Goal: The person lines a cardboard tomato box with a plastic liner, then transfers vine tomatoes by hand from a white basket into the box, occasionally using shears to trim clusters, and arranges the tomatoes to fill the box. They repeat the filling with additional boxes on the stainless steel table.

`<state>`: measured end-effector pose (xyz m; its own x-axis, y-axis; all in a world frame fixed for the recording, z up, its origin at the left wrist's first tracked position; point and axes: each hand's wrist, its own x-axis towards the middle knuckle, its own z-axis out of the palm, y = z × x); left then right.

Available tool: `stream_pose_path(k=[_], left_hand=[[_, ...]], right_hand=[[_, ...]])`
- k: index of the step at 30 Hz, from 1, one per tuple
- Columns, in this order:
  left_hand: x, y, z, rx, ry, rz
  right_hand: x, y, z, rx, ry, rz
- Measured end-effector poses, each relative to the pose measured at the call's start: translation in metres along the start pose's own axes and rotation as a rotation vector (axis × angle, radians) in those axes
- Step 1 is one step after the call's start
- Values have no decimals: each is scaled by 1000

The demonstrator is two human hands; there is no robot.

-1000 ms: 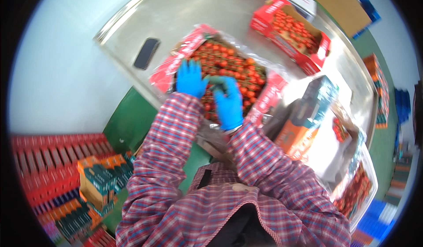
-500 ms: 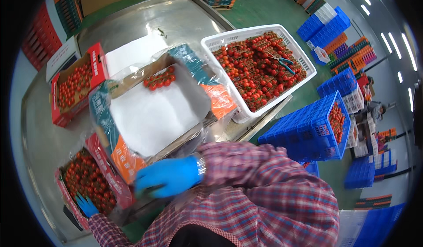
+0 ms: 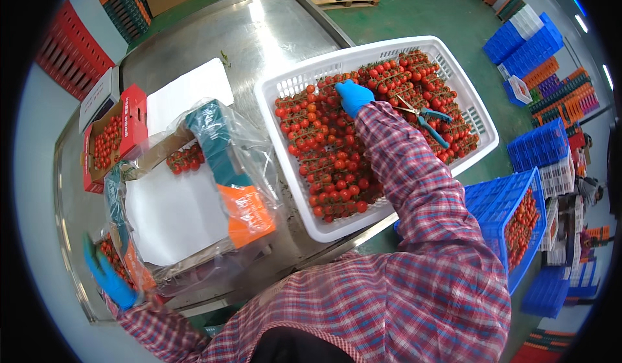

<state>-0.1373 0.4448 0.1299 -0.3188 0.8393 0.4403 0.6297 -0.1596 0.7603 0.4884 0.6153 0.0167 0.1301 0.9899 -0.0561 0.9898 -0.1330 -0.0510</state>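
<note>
My right hand [image 3: 354, 97], in a blue glove, reaches into the white basket [image 3: 324, 232] and is closed on a bunch of cherry tomatoes [image 3: 343, 78]; its fingertips are partly hidden. Blue-handled snips [image 3: 431, 122] lie on the tomatoes right of it. My gloved left hand [image 3: 109, 275], blurred, has its fingers apart beside the left wall of the teal and orange carton [image 3: 246, 214], over a box of tomatoes [image 3: 110, 256] mostly hidden there. This carton has a clear plastic liner and white paper, with one bunch of tomatoes [image 3: 186, 159] in its far corner.
A red box of tomatoes [image 3: 135, 123] and white paper sheets [image 3: 194, 94] lie on the steel table [image 3: 285, 33]. Right of the table stands a blue crate of tomatoes [image 3: 499, 201]. Stacked crates [image 3: 531, 39] line the far right side.
My right hand has moved from the carton's near side up into the white basket. My left hand has lifted off the tomatoes in the near left box. The view has shifted.
</note>
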Motion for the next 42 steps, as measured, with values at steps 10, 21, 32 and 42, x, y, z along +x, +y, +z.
stream_pose_path(k=[10,21,32,42], left_hand=[[-114,266,348,22,-716,610],[-149,249,351,-1481,-1233,-877],[-149,239,318,-1325,-1064,-772],[-153,248,322,-965,-1115,-566]], right_hand=[[-117,18,-70,1899,-387,-19],[-148,194,-69,-133,-38,46],[-219,92,-119,829,-232,-487],[-221,78,-100,1031,-341,-318]])
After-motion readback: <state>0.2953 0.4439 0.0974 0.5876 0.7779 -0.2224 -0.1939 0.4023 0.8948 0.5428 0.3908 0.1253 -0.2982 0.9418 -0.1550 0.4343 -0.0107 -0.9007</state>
